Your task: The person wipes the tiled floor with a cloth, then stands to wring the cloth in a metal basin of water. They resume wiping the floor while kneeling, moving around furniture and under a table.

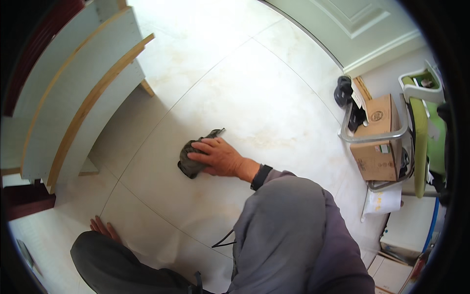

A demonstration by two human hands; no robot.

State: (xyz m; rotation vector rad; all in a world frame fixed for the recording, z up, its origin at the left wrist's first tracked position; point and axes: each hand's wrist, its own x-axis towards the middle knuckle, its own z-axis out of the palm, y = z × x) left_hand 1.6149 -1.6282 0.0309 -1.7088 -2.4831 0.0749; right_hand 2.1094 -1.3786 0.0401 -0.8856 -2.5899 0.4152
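Note:
My right hand (222, 158) grips a crumpled dark grey-green cloth (190, 161) and presses it onto the pale tiled floor (205, 209). A dark band circles the wrist. Faint brownish smudges mark the tiles around the cloth. My left hand (104, 229) rests at the lower left with its fingers spread against the floor. My left knee covers most of that hand, so only the fingers show, and I see nothing held in them.
A white cabinet with wooden edging (99, 95) stands at left, raised off the floor. On the right are a cardboard box (378, 158), a metal-framed green chair (418, 147) and black shoes (343, 92). A white panelled door (352, 22) borders the floor at upper right.

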